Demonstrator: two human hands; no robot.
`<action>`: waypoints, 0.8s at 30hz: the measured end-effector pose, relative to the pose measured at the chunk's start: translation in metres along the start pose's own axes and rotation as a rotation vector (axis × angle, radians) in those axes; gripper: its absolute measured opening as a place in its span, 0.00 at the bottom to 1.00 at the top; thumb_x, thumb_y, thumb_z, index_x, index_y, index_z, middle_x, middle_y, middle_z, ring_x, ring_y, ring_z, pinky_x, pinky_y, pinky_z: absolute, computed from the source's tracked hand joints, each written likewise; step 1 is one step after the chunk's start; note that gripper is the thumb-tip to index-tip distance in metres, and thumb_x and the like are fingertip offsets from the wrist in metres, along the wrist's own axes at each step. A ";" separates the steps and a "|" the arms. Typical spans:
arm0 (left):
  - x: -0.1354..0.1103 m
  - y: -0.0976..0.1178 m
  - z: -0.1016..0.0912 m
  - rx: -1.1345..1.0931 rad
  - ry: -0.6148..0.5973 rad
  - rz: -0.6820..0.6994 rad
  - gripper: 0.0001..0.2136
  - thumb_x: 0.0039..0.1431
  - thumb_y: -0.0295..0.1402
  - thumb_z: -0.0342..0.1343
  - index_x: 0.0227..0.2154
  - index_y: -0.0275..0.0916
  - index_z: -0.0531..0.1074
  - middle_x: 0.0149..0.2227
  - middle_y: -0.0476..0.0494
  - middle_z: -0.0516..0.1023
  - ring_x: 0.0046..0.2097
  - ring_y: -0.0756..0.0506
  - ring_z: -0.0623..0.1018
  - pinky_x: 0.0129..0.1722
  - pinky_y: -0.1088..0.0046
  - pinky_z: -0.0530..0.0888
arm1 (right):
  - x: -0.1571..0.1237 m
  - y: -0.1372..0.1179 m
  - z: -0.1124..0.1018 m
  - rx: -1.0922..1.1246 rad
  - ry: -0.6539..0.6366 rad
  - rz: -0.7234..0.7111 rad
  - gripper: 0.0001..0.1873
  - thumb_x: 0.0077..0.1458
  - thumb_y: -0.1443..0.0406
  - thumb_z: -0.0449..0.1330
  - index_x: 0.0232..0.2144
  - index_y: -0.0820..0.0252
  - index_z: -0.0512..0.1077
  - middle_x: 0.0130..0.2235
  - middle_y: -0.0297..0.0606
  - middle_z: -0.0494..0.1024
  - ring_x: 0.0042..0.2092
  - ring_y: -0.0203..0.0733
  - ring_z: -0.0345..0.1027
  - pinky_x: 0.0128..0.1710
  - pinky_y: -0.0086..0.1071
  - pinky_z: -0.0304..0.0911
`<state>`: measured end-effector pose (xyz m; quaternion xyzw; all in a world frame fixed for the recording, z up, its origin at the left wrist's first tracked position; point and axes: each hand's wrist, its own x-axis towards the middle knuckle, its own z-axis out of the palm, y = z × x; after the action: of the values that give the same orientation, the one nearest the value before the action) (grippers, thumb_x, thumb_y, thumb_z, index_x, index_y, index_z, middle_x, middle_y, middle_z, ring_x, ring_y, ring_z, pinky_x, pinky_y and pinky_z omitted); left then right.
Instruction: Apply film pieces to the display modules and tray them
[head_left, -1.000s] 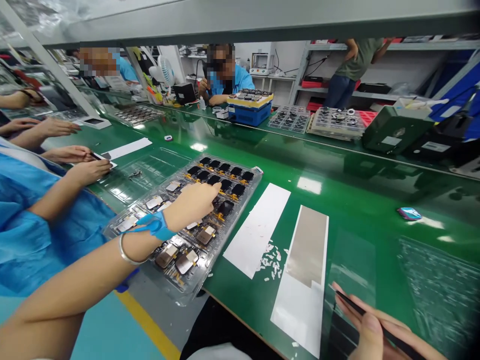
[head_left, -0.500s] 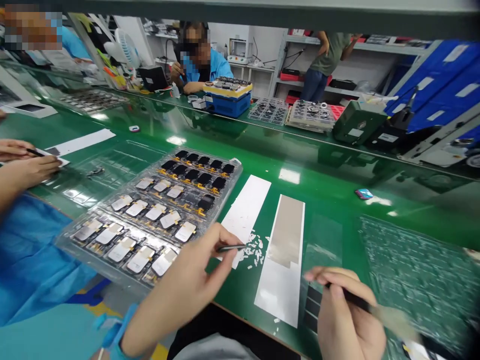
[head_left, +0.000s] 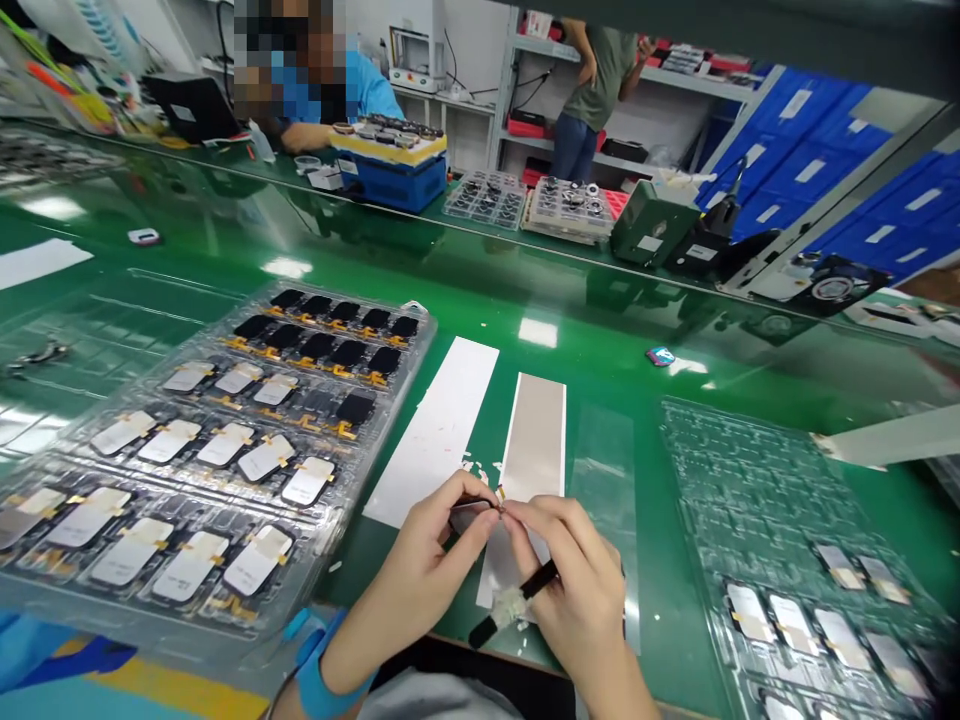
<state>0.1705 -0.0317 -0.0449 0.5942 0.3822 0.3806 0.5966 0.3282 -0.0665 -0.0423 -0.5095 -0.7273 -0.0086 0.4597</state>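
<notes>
My left hand [head_left: 424, 570] pinches a small dark screen part [head_left: 472, 507] between thumb and fingers, just above the near edge of the green bench. My right hand [head_left: 574, 580] meets it from the right, fingertips touching the part's gold flex end, with a black brush [head_left: 514, 603] held across the palm. Both hands hover over the lower end of a grey and white strip [head_left: 534, 450]. A clear tray [head_left: 225, 440] of several small screen parts lies to the left of my hands.
A white strip [head_left: 439, 425] lies beside the grey one, with small white scraps [head_left: 480, 468] between them. A second clear tray [head_left: 780, 530] sits at the right. Across the green bench [head_left: 525, 290] are a blue box [head_left: 390, 175], more trays, a seated person and a standing person.
My left hand left the tray holding a screen part and came to the middle. My right hand moved in to meet it. The view swung right.
</notes>
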 end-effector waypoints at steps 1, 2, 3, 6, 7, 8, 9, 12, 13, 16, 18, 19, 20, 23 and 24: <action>0.000 -0.002 0.000 -0.003 0.002 0.001 0.06 0.69 0.36 0.53 0.39 0.41 0.71 0.35 0.47 0.73 0.37 0.47 0.74 0.34 0.74 0.70 | -0.001 0.001 0.001 -0.013 -0.007 -0.002 0.11 0.60 0.75 0.58 0.43 0.59 0.74 0.35 0.40 0.78 0.34 0.38 0.75 0.31 0.29 0.70; -0.001 -0.003 0.001 -0.010 0.007 0.004 0.06 0.68 0.36 0.53 0.39 0.41 0.71 0.36 0.47 0.73 0.36 0.47 0.73 0.33 0.74 0.70 | -0.001 0.001 0.001 -0.020 -0.017 -0.004 0.11 0.60 0.75 0.58 0.43 0.60 0.74 0.35 0.40 0.78 0.34 0.38 0.75 0.31 0.30 0.70; -0.001 -0.005 0.001 -0.020 0.013 0.008 0.05 0.68 0.36 0.54 0.39 0.41 0.71 0.35 0.47 0.73 0.34 0.48 0.73 0.32 0.75 0.70 | -0.002 0.002 0.001 -0.022 -0.028 -0.003 0.12 0.61 0.75 0.58 0.44 0.60 0.74 0.36 0.41 0.78 0.35 0.39 0.76 0.31 0.30 0.71; 0.000 -0.007 0.001 -0.059 0.033 0.021 0.05 0.66 0.36 0.56 0.37 0.41 0.72 0.33 0.48 0.73 0.30 0.49 0.73 0.29 0.75 0.71 | -0.003 0.001 0.003 -0.001 -0.056 0.005 0.13 0.61 0.75 0.57 0.47 0.61 0.74 0.37 0.41 0.78 0.35 0.39 0.76 0.31 0.30 0.71; 0.000 -0.007 0.001 -0.066 0.038 0.023 0.05 0.66 0.35 0.56 0.36 0.40 0.72 0.32 0.47 0.74 0.30 0.49 0.73 0.29 0.75 0.71 | -0.003 0.000 0.003 0.014 -0.063 0.014 0.13 0.61 0.74 0.57 0.47 0.60 0.73 0.36 0.41 0.78 0.35 0.39 0.76 0.31 0.30 0.70; 0.000 -0.007 0.000 -0.066 0.042 0.025 0.05 0.65 0.35 0.56 0.36 0.40 0.73 0.32 0.47 0.75 0.30 0.48 0.74 0.29 0.75 0.71 | -0.003 -0.001 0.004 0.028 -0.070 0.023 0.13 0.62 0.74 0.56 0.46 0.60 0.73 0.36 0.40 0.78 0.35 0.39 0.76 0.32 0.30 0.70; 0.001 -0.006 0.000 -0.057 0.048 0.032 0.05 0.65 0.34 0.57 0.35 0.40 0.74 0.32 0.46 0.76 0.31 0.48 0.75 0.30 0.74 0.72 | -0.003 -0.002 0.004 0.037 -0.077 0.033 0.12 0.62 0.74 0.56 0.45 0.60 0.73 0.36 0.40 0.78 0.34 0.39 0.75 0.32 0.30 0.70; 0.001 -0.005 0.000 -0.010 0.056 0.057 0.04 0.63 0.33 0.58 0.34 0.39 0.75 0.34 0.43 0.78 0.36 0.45 0.77 0.35 0.73 0.74 | 0.001 -0.003 0.001 0.049 -0.096 0.069 0.09 0.61 0.74 0.56 0.41 0.61 0.73 0.34 0.39 0.77 0.34 0.38 0.74 0.32 0.29 0.69; 0.001 -0.005 0.000 -0.004 0.054 0.055 0.04 0.63 0.33 0.58 0.34 0.39 0.75 0.34 0.43 0.79 0.36 0.45 0.78 0.35 0.73 0.74 | 0.005 -0.002 -0.001 0.062 -0.104 0.097 0.08 0.61 0.73 0.56 0.40 0.60 0.73 0.34 0.38 0.76 0.33 0.37 0.73 0.31 0.29 0.68; -0.002 -0.008 0.001 -0.056 0.100 0.023 0.06 0.65 0.36 0.57 0.34 0.40 0.72 0.34 0.45 0.79 0.29 0.49 0.75 0.28 0.75 0.72 | 0.021 0.005 -0.007 0.122 -0.150 0.229 0.07 0.61 0.72 0.56 0.35 0.58 0.73 0.32 0.34 0.75 0.30 0.35 0.70 0.29 0.27 0.65; -0.004 -0.010 0.001 -0.102 0.196 0.015 0.08 0.66 0.38 0.55 0.33 0.41 0.69 0.32 0.46 0.78 0.23 0.51 0.71 0.23 0.77 0.69 | 0.033 0.011 -0.008 0.140 -0.209 0.308 0.07 0.60 0.70 0.58 0.30 0.57 0.74 0.28 0.32 0.74 0.28 0.34 0.68 0.27 0.27 0.62; -0.005 -0.010 0.000 -0.113 0.245 0.017 0.09 0.66 0.39 0.55 0.32 0.41 0.67 0.31 0.47 0.78 0.22 0.52 0.69 0.22 0.77 0.68 | 0.037 0.014 -0.007 0.150 -0.247 0.346 0.07 0.59 0.69 0.60 0.29 0.57 0.74 0.27 0.32 0.74 0.27 0.34 0.67 0.27 0.27 0.61; -0.005 -0.010 0.000 -0.113 0.284 0.020 0.10 0.66 0.39 0.55 0.32 0.41 0.66 0.29 0.48 0.78 0.21 0.52 0.68 0.21 0.77 0.67 | 0.041 0.016 -0.005 0.167 -0.282 0.387 0.07 0.57 0.69 0.61 0.27 0.57 0.75 0.26 0.32 0.73 0.28 0.35 0.67 0.27 0.27 0.61; -0.003 -0.008 -0.002 -0.085 0.321 0.028 0.11 0.65 0.41 0.55 0.30 0.42 0.65 0.26 0.48 0.77 0.20 0.52 0.67 0.20 0.76 0.64 | 0.045 0.022 0.007 0.241 -0.346 0.497 0.07 0.51 0.73 0.61 0.26 0.57 0.75 0.27 0.32 0.74 0.30 0.36 0.69 0.29 0.28 0.62; -0.002 -0.007 -0.002 -0.081 0.314 0.026 0.12 0.65 0.42 0.55 0.30 0.42 0.65 0.25 0.49 0.77 0.21 0.51 0.68 0.21 0.75 0.64 | 0.044 0.024 0.011 0.266 -0.354 0.516 0.09 0.48 0.75 0.59 0.26 0.57 0.76 0.28 0.32 0.75 0.31 0.37 0.70 0.30 0.28 0.62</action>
<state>0.1678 -0.0324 -0.0521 0.5079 0.4473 0.4918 0.5479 0.3364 -0.0179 -0.0297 -0.6059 -0.6375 0.2918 0.3759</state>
